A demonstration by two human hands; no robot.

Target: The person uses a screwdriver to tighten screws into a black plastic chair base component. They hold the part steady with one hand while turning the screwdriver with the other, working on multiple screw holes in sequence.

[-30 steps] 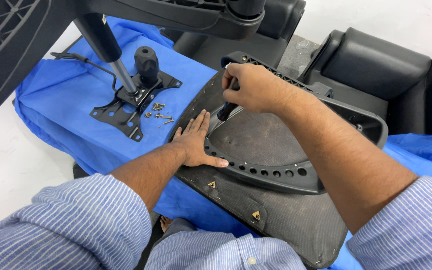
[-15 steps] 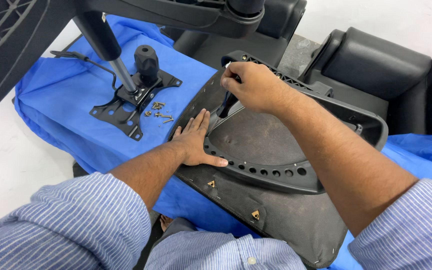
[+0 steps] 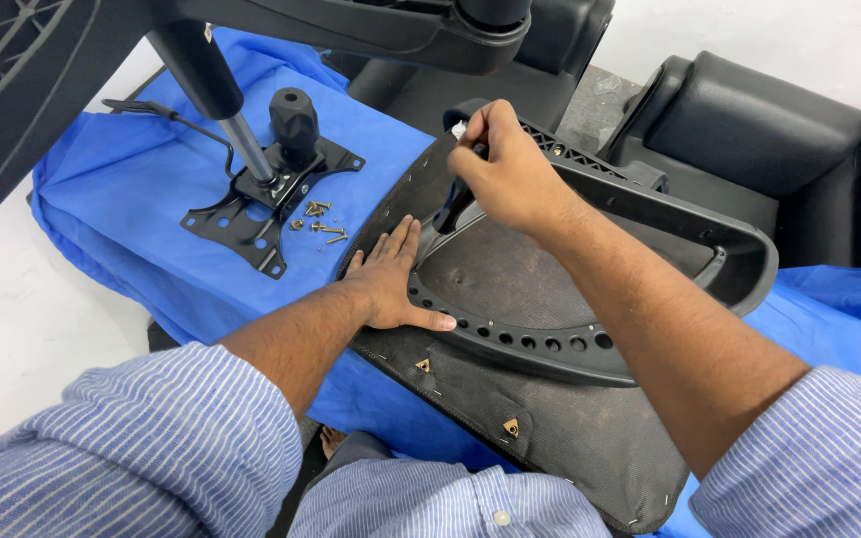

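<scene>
From the head view, the right hand (image 3: 505,164) is clenched around a dark-handled screwdriver (image 3: 450,211), its tip down at the inner edge of the black plastic frame (image 3: 590,344) that lies on the upturned seat pan (image 3: 560,448); the left hand (image 3: 391,284) is spread flat, fingers open, pressing the pan just beside the frame. The likeliest slip, I judge, is the tip jumping off the fastener under pressure — the left hand's fingers lie close to the tool and could take the jab. The loose screws (image 3: 319,221) on the blue cloth (image 3: 122,219), near the metal mounting plate (image 3: 271,194), could roll into a fold and get lost. The tool's tip and the fastener are hidden behind the frame's rim, and the right hand covers most of the handle.
</scene>
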